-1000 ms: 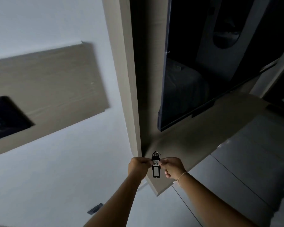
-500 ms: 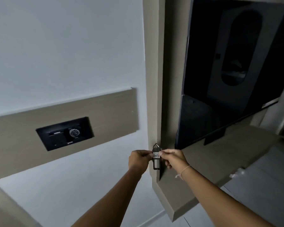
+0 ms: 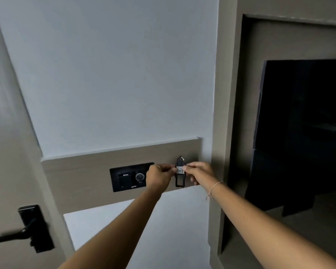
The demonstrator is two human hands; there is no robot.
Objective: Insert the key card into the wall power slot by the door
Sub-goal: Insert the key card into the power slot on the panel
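A black key card tag [image 3: 180,174] with a white label and a metal ring on top hangs upright between my hands. My left hand [image 3: 158,177] pinches its left edge and my right hand [image 3: 199,173] pinches its right edge. The black wall power panel [image 3: 128,177], with a card slot on its left half and a round dial beside it, sits in a beige wood strip [image 3: 81,177]. My left hand covers the panel's right end. The tag is held to the right of the panel, apart from the slot.
A door with a black lock plate and lever handle [image 3: 34,229] is at the lower left. A dark wall-mounted screen [image 3: 303,133] fills a recess at the right, behind a beige pillar [image 3: 219,113]. White wall lies above and below the strip.
The view has swung up and left, bringing the power panel and door handle into sight. Both hands, still holding the tag, now sit in front of the wood strip beside the panel.
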